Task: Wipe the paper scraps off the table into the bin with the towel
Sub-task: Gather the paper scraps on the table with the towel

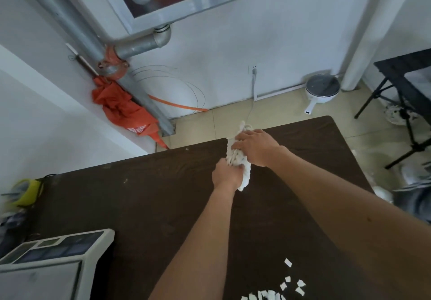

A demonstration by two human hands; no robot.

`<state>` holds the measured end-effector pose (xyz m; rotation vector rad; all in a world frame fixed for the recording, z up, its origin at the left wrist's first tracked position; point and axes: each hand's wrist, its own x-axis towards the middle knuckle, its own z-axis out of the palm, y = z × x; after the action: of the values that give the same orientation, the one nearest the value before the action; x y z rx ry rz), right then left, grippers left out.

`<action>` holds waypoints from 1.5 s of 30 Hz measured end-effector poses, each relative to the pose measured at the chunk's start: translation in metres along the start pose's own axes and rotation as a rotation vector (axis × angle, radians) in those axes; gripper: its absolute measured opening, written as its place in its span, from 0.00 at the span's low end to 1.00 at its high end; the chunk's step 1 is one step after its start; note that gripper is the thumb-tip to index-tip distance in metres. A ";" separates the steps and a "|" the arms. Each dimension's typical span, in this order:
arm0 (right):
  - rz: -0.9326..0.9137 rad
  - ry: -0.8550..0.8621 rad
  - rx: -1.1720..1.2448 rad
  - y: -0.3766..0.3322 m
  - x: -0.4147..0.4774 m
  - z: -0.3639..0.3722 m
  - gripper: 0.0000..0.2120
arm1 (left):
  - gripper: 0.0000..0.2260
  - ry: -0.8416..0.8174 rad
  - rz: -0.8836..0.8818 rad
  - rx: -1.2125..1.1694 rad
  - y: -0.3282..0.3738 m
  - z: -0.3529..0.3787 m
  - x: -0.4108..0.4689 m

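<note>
Here the towel point(240, 157) sits bunched between both hands' fingers point(238, 144)

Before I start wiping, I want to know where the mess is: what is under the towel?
Only dark table shows around the bunched towel, gripped by the left hand and right hand. The hands and cloth hide what lies directly underneath. The paper scraps lie at the near edge.
</note>
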<state>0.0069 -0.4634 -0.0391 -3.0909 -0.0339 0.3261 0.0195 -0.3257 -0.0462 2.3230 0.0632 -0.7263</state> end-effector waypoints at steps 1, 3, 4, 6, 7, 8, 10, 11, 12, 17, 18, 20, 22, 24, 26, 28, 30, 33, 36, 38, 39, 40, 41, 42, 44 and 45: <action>0.026 0.004 -0.002 0.008 -0.007 0.001 0.25 | 0.17 0.009 0.027 0.016 0.004 0.009 -0.002; 0.081 0.011 -0.005 0.025 -0.021 0.004 0.24 | 0.17 0.019 0.086 0.049 0.014 0.025 -0.008; 0.108 0.012 0.000 0.033 -0.027 0.005 0.24 | 0.17 0.017 0.111 0.070 0.019 0.031 -0.010; 0.158 0.017 0.013 0.049 -0.041 0.010 0.24 | 0.18 -0.002 0.164 0.119 0.030 0.041 -0.013; 0.180 0.024 0.020 0.056 -0.048 0.013 0.24 | 0.18 -0.015 0.193 0.146 0.035 0.047 -0.015; 0.206 0.033 0.026 0.064 -0.056 0.016 0.24 | 0.18 -0.028 0.221 0.174 0.040 0.052 -0.018; 0.261 0.043 0.039 0.079 -0.073 0.022 0.24 | 0.18 -0.067 0.278 0.219 0.050 0.065 -0.023; 0.284 0.043 0.045 0.086 -0.081 0.025 0.24 | 0.18 -0.084 0.305 0.239 0.054 0.072 -0.026; 0.302 0.040 0.049 0.092 -0.089 0.027 0.24 | 0.17 -0.096 0.333 0.265 0.059 0.078 -0.029; 0.392 0.027 0.072 0.115 -0.125 0.031 0.24 | 0.17 -0.121 0.464 0.348 0.072 0.106 -0.046; 0.419 0.018 0.082 0.118 -0.134 0.033 0.24 | 0.17 -0.123 0.485 0.345 0.072 0.111 -0.051; 0.465 0.004 0.096 0.122 -0.150 0.037 0.25 | 0.18 -0.133 0.530 0.342 0.070 0.118 -0.056; 0.504 -0.007 0.125 0.121 -0.163 0.039 0.25 | 0.18 -0.159 0.561 0.345 0.066 0.121 -0.062; 0.550 0.002 0.187 0.119 -0.175 0.041 0.25 | 0.19 -0.195 0.581 0.371 0.065 0.122 -0.066; 0.627 0.008 0.289 0.114 -0.192 0.044 0.26 | 0.19 -0.254 0.610 0.424 0.064 0.121 -0.073; 0.688 -0.004 0.359 0.107 -0.209 0.048 0.26 | 0.19 -0.320 0.622 0.444 0.062 0.121 -0.078; 0.724 -0.026 0.383 0.100 -0.226 0.052 0.26 | 0.19 -0.374 0.621 0.428 0.055 0.122 -0.084; 0.779 -0.030 0.406 0.085 -0.246 0.055 0.27 | 0.19 -0.417 0.624 0.410 0.042 0.122 -0.096; 0.837 -0.006 0.455 0.065 -0.262 0.061 0.26 | 0.21 -0.453 0.641 0.443 0.031 0.120 -0.106; 0.853 0.018 0.487 0.053 -0.271 0.065 0.25 | 0.22 -0.482 0.654 0.478 0.025 0.116 -0.111; 0.857 0.022 0.501 0.046 -0.275 0.066 0.25 | 0.22 -0.499 0.655 0.489 0.022 0.113 -0.114; 0.861 0.017 0.508 0.040 -0.278 0.066 0.24 | 0.22 -0.514 0.656 0.497 0.017 0.110 -0.116; 0.868 0.005 0.503 0.032 -0.282 0.066 0.23 | 0.22 -0.527 0.660 0.503 0.012 0.106 -0.119; 0.876 -0.007 0.488 0.024 -0.285 0.065 0.22 | 0.21 -0.536 0.666 0.504 0.007 0.103 -0.121; 0.876 -0.016 0.447 0.006 -0.290 0.068 0.22 | 0.20 -0.551 0.679 0.497 -0.006 0.094 -0.127; 0.871 -0.017 0.449 -0.005 -0.292 0.071 0.22 | 0.20 -0.559 0.682 0.496 -0.013 0.089 -0.129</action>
<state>-0.2939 -0.4639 -0.0477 -2.4726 1.2079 0.3096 -0.1351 -0.3527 -0.0415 2.2460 -1.2100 -1.0609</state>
